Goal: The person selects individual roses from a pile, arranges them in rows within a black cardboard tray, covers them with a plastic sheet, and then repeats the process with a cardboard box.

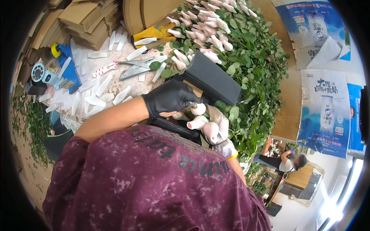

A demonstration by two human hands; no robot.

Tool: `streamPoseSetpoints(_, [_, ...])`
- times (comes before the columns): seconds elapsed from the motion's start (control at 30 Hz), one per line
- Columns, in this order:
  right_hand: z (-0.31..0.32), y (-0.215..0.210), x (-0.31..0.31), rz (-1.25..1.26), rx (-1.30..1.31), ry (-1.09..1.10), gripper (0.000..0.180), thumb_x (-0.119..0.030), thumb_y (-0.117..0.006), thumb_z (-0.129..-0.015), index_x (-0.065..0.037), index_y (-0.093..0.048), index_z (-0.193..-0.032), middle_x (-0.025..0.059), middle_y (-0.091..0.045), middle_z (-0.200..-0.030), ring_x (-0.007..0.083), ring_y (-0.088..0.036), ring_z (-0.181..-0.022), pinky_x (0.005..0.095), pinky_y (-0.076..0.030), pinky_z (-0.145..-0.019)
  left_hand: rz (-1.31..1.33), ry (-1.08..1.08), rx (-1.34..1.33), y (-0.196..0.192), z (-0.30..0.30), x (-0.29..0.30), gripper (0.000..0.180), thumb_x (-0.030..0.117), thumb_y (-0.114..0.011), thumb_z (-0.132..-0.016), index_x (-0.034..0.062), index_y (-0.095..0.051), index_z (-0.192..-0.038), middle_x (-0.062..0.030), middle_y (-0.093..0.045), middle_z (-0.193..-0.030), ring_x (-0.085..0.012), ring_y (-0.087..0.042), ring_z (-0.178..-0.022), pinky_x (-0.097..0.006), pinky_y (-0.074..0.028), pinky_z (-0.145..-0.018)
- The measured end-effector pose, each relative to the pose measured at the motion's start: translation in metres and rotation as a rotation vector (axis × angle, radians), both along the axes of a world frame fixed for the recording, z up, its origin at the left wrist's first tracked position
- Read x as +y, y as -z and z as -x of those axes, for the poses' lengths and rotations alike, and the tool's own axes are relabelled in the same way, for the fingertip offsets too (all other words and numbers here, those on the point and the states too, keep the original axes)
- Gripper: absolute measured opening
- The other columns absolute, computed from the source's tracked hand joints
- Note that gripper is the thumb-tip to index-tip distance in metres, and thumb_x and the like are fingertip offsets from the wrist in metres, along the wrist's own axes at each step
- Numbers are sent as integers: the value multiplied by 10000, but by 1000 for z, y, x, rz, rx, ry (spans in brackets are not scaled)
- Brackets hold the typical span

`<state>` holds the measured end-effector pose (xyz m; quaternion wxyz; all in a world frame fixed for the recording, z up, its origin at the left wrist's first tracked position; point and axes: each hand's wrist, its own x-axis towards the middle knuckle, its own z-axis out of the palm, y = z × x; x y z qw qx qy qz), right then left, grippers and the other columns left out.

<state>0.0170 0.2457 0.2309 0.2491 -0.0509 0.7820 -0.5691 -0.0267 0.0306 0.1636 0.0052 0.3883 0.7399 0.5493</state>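
Note:
My left hand [169, 98] wears a black glove, its fingers closed at the top of a rose bud [198, 109] in a white foam net sleeve. In a pale, stained glove with a yellow cuff, my right hand [219, 125] holds several netted rose buds [211, 130] together. Their stems are mostly hidden. A black ridged panel [212, 77] tilts up beyond my hands, and a black ridged piece [179, 129] lies nearer my body. Shears [135, 69] and a red-and-white patterned handle [106, 69] rest left of the panel.
Netted roses [210, 27] with leafy stems [258, 77] are heaped beyond and right. Loose net sleeves [94, 101] litter the table's left. A blue tape dispenser [67, 71], small fan [38, 72], yellow glove [156, 34] and stacked cardboard [84, 19] surround them. Another person [287, 161] stands far right.

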Motion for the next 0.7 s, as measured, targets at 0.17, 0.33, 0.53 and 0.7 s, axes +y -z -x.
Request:
streamPoseSetpoints(0.17, [-3, -1, 7, -122, 225, -70, 338, -231, -661, -882, 64, -672, -1046, 206, -669, -1140, 279, -661, -996, 320, -480, -915, -95, -54, -41, -15, -16, -105, 414, 178, -739, -784, 42, -688, -1172, -156, -675, -1066, -268, -647, -925, -381, -494, -845])
streamPoseSetpoints(0.33, [-4, 4, 9, -719, 413, -148, 429, -229, -725, -835, -9, -646, -1194, 132, -693, -1131, 211, -659, -1041, 321, -483, -928, 115, 4, -165, -40, -38, -42, 559, 352, -790, -771, 84, -615, -1230, -170, -609, -1187, -317, -593, -1109, -403, -451, -963])
streamPoseSetpoints(0.53, [-9, 4, 0, 208, 199, -41, 366, -170, -625, -921, -1, -613, -1246, 120, -694, -1118, 229, -675, -969, 354, -516, -900, -38, 4, 118, -40, -51, -63, 356, 108, -731, -785, 40, -670, -1129, -153, -703, -995, -284, -694, -841, -368, -535, -719])
streamPoseSetpoints(0.7, [-13, 10, 16, -751, 597, -104, 405, -311, -701, -852, -87, -660, -1187, 126, -697, -1032, 288, -678, -904, 346, -526, -802, 322, -27, -76, -75, -49, -86, 753, 341, -826, -718, 82, -533, -1361, -159, -660, -1141, -277, -649, -967, -380, -504, -848])
